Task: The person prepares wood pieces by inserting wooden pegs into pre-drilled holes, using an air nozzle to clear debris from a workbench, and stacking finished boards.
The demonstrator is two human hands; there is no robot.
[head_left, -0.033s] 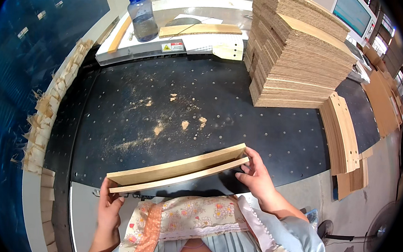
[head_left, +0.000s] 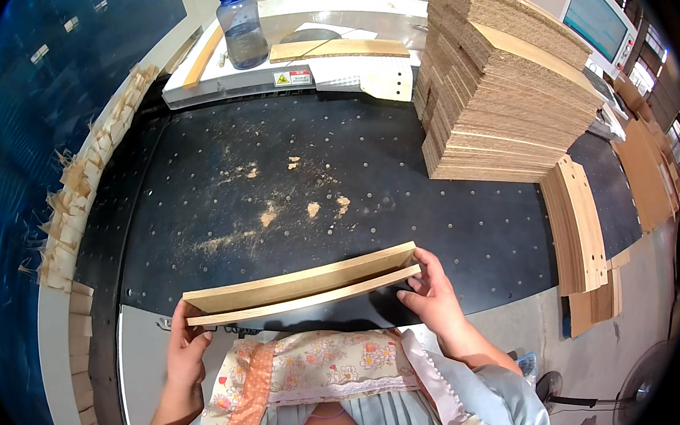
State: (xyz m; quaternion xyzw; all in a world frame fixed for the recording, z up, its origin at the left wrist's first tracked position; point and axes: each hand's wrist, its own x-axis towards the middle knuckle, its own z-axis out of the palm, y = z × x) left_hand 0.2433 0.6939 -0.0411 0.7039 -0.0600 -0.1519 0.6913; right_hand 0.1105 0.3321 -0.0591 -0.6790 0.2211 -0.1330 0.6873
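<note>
Here the left hand (head_left: 185, 352) grips the near-left end of a pair of long, thin wooden strips (head_left: 302, 285), fingers wrapped over the end from below. The right hand (head_left: 432, 293) clamps the far-right end, thumb on the upper strip and fingertips pressing the lower one. The two strips lie stacked face to face, slightly offset, and run slantwise from lower left to upper right, held just above the near edge of the black table (head_left: 437, 196), close to the person's chest. Below them shows a floral apron (head_left: 320, 367) over a light blue striped shirt.

The table's dark surface is dotted with small holes and carries scattered sawdust (head_left: 276, 207) towards its middle. At the far right of the table stands a tall stack of cut boards (head_left: 509, 90), its layered edges facing the person. Just right of the table, a lower pile of curved wooden pieces (head_left: 578, 227) leans on edge, with more flat pieces beside it. At the far end sits a white machine (head_left: 287, 76) with a wooden panel (head_left: 337, 50) lying on top, and a blue-capped water bottle (head_left: 241, 25) stands on it to the left. Along the table's left edge runs a row of pale wood offcuts (head_left: 72, 215).
</note>
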